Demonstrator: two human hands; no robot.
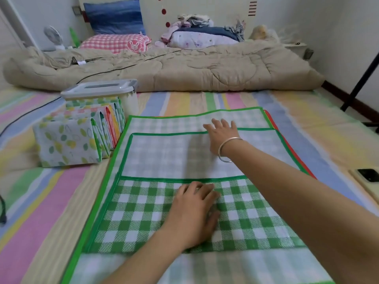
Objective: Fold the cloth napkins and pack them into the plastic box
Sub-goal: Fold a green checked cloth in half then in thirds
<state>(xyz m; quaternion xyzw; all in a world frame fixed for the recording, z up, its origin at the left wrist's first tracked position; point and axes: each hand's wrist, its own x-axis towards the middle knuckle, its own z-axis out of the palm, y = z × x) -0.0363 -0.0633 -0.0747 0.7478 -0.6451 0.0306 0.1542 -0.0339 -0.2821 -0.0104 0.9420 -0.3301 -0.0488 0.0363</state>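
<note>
1. Left hand (194,214) flat, fingers relaxed, pressing green checked napkin (139,212) spread on bed (41,201), right of folded napkins (78,138) and lidded plastic box (98,91).
2. Right hand (222,136) flat, fingers spread, on that napkin's folded-over pale panel.

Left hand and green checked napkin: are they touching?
Touching. The head view shows the left hand lying flat, palm down, on the green checked napkin.

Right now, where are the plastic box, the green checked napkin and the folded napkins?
plastic box (102,87): head view, on its grey lid.
green checked napkin (256,218): head view, on its bold checked part.
folded napkins (65,142): head view, on the front leaf-print one.
</note>
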